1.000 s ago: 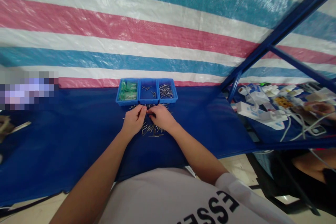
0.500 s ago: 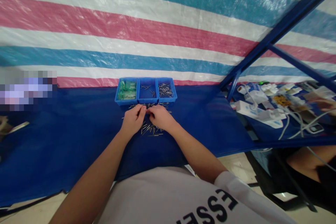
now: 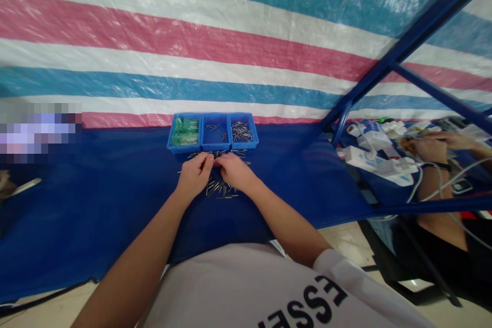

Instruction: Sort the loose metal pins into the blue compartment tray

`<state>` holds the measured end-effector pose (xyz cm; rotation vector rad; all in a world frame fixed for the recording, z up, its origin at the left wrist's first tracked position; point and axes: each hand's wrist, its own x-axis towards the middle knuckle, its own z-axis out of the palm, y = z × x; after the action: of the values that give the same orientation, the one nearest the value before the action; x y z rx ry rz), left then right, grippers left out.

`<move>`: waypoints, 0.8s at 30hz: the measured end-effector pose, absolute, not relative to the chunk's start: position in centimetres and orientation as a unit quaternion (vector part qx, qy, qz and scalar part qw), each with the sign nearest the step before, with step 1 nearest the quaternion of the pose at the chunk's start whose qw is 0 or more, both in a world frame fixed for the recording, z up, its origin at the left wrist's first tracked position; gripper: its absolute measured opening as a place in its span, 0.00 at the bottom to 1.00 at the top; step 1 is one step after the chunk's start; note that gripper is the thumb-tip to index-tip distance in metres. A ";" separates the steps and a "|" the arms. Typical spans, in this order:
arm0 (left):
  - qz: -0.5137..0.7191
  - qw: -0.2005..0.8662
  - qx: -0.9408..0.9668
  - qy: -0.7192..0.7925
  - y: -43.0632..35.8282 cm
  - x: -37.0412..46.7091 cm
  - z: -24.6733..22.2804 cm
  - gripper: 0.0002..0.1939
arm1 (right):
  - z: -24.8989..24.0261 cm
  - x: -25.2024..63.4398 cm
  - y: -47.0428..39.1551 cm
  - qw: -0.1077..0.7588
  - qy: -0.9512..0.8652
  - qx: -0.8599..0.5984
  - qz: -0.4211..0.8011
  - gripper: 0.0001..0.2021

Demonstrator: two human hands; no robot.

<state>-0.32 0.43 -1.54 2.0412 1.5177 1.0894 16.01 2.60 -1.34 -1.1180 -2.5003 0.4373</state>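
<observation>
Two hands, left hand (image 3: 194, 177) and right hand (image 3: 234, 171), pinching pins (image 3: 221, 190) (grip closed); shirt (image 3: 307, 307) reads "ESSE".

Back wall: a woven plastic tarp (image 3: 215, 46) in pink, white and teal stripes is hung across the view from 9 to 2 o'clock.
Table: a dark blue cloth (image 3: 96, 189) is spread over it, from the centre out to 8 o'clock.
Frame: blue metal bars (image 3: 400, 51) are set slanting at 2 o'clock.
Neighbouring table: at 3 o'clock, white boxes and cables (image 3: 384, 161) are laid on another blue surface.
Floor: pale tiles (image 3: 346, 241) are seen at 4 o'clock.
Light: the tarp is evenly lit, with a soft sheen.
</observation>
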 end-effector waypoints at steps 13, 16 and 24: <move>0.380 0.177 0.727 0.544 0.4 -0.3 -1.5 0.17 | -1.7 15.7 2.6 0.182 -0.893 -0.394 0.122 0.09; 0.379 0.176 0.725 0.548 0.4 -0.3 -1.4 0.18 | -1.5 15.7 2.5 0.183 -0.889 -0.400 0.129 0.08; 0.379 0.179 0.729 0.542 0.4 -0.3 -1.4 0.18 | -1.3 15.7 2.5 0.185 -0.883 -0.404 0.152 0.08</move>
<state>-0.31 0.40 -1.43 2.0610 1.5321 1.0707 15.71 2.46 -1.34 -1.1383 -2.4892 0.4272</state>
